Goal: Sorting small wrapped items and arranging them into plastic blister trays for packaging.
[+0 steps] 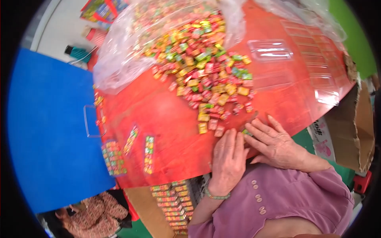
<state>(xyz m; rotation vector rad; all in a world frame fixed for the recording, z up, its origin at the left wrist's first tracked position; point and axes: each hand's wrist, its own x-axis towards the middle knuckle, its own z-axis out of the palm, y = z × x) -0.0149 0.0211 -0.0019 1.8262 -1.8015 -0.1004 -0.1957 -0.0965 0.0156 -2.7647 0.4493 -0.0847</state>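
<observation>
Head: hands (254,148) flat, glossy candies (206,67).

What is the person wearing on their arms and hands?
No gloves: both the left hand and the right hand are bare. A green beaded bracelet circles the left wrist. The right arm has a purple sleeve, and the purple top has small round buttons.

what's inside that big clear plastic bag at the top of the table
The clear plastic bag holds small wrapped candies in red, yellow and green, spilling out onto the red table. Glare and folds in the plastic hide how far back they go.
</observation>
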